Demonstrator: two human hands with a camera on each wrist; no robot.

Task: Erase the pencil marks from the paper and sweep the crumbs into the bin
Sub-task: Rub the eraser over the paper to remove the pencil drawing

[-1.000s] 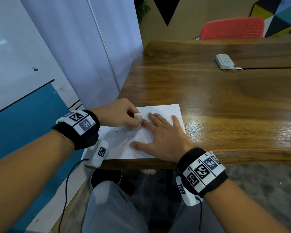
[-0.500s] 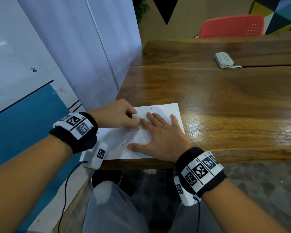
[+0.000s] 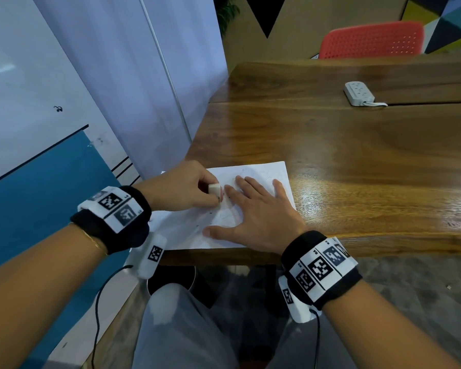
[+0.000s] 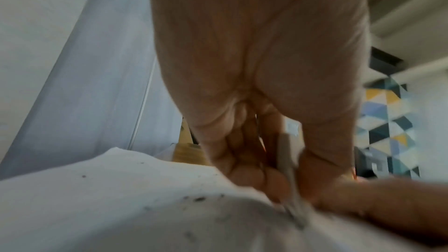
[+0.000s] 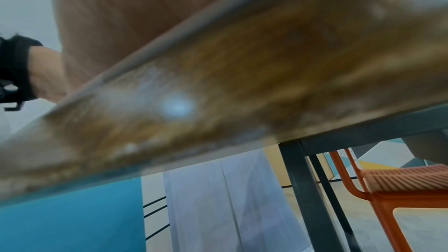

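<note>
A white sheet of paper (image 3: 264, 173) with faint pencil lines lies at the near left corner of the wooden table (image 3: 357, 155). My left hand (image 3: 181, 187) pinches a white eraser (image 3: 214, 189) and holds its lower end against the paper. The left wrist view shows the eraser (image 4: 288, 171) between thumb and fingers, with dark crumbs (image 4: 198, 198) scattered on the paper (image 4: 97, 198). My right hand (image 3: 256, 211) lies flat on the paper just right of the eraser, fingers spread. A round dark bin (image 3: 171, 278) stands on the floor under the table's near edge.
A white power strip (image 3: 358, 93) lies far back on the table. A red chair (image 3: 370, 42) stands behind the table. A white and blue wall (image 3: 64, 102) runs close along the left. My knee (image 3: 176, 315) sits below the table edge (image 5: 218, 93).
The eraser in my left hand has shifted slightly back and forth on the paper. My right hand has stayed flat in the same place.
</note>
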